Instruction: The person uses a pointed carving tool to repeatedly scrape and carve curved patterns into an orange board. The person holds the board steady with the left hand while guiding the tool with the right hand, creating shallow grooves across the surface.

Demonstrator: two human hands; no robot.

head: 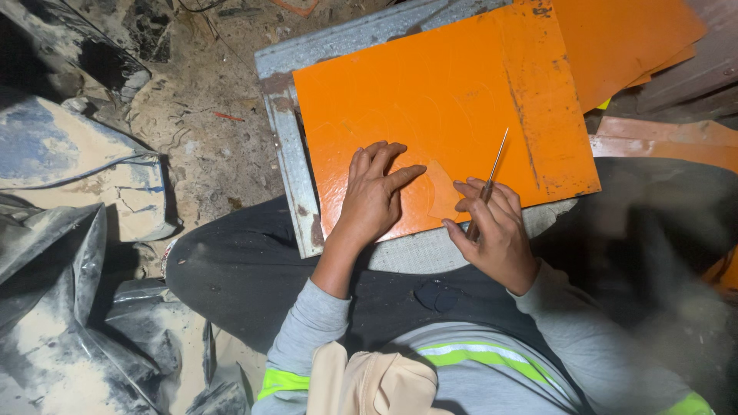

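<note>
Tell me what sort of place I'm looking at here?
Probably a rough workshop or building site: bare dusty dirt floor, dust-coated grey plastic sacks, and stacked orange sheets. The left hand presses a scored orange sheet; the right hand holds a thin metal scriber.

Dusty grey plastic sacks [73, 307] lie at left.

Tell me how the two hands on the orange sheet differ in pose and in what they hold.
The left hand lies flat and empty, fingers spread, pressing the orange sheet; the right hand is curled around a thin pointed metal tool. The left hand rests fully on the sheet; the right hand sits at its near edge. Both are bare, with grey sleeves.
</note>
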